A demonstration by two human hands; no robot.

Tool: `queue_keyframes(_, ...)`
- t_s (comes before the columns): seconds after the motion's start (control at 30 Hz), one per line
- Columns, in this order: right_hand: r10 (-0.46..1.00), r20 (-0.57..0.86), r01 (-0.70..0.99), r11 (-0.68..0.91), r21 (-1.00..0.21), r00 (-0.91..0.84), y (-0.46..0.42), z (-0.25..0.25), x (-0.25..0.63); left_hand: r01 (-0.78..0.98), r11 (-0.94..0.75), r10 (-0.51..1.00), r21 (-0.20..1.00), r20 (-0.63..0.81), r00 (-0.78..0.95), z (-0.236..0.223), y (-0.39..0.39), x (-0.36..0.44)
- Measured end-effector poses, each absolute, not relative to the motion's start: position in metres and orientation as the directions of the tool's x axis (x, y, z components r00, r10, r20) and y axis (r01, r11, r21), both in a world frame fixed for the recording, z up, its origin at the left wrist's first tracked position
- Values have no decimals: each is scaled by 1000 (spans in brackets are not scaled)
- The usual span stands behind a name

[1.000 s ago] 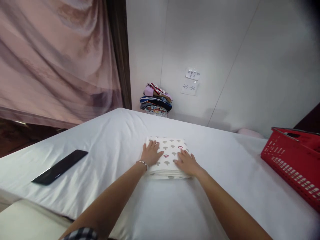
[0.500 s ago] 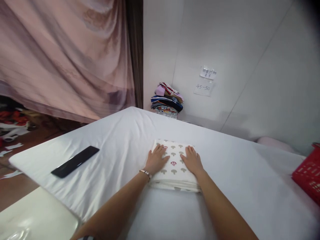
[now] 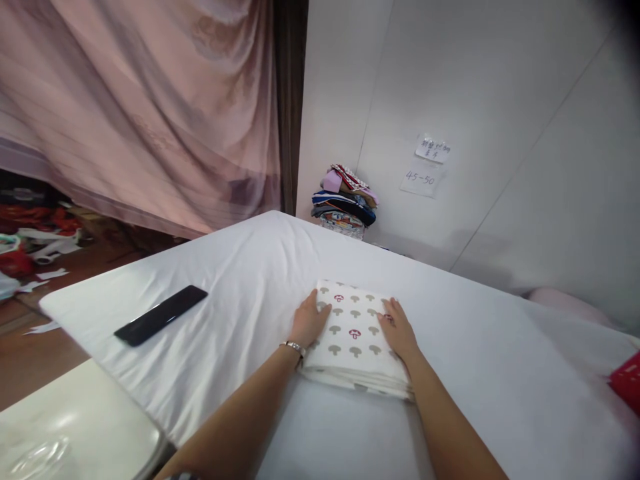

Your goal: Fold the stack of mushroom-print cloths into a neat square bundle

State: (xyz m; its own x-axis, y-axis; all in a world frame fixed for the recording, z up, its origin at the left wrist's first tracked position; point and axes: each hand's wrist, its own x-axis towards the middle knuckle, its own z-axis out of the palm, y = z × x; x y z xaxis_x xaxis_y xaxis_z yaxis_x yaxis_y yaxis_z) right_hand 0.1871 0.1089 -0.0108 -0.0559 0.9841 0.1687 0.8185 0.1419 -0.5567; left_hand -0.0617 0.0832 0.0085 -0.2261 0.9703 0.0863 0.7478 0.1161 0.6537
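A folded white cloth (image 3: 345,363) printed with grey and red mushrooms lies flat on the white-covered table. My left hand (image 3: 307,325) rests against its left edge, fingers stretched out and the thumb lying on top. Along the right edge is my right hand (image 3: 399,331), also with fingers extended and its thumb apart on the printed top. Both hands touch the cloth without closing round it. A bracelet (image 3: 295,347) circles my left wrist.
Left on the table lies a flat black object (image 3: 161,315), glossy like a phone. Stacked folded fabrics (image 3: 345,200) stand beyond the far edge, by the wall with paper notes (image 3: 420,177). A red basket-like container (image 3: 627,381) is at far right; a pink curtain (image 3: 165,113) hangs left.
My hands have slid outward from the top of the cloth to its two side edges, uncovering more of the print. The cloth sits slightly turned, and the view has shifted a little left.
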Motion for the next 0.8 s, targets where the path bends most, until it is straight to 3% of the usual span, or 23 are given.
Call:
queue_keyframes(0.1,984,139,757,8,-654,110,110,-13,193,786,92,967,612,135,-218,11,81,-63)
queue_keyframes(0.23,976,20,687,-137,-714,215,108,-7,196,785,173,969,594,38,-242,19,78,-68)
queue_keyframes(0.4,967,-78,603,-212,-769,240,97,1,204,687,259,964,679,-135,-229,25,77,-80)
queue_keyframes(0.57,952,-161,613,-291,-735,259,74,11,210,526,289,957,800,-250,-145,23,76,-87)
queue_keyframes(0.67,931,-237,493,-350,-796,279,56,19,207,358,234,972,904,-213,-98,22,77,-84)
queue_keyframes(0.8,896,-315,228,-392,-891,313,26,20,199,183,79,991,980,-57,-124,20,84,-82)
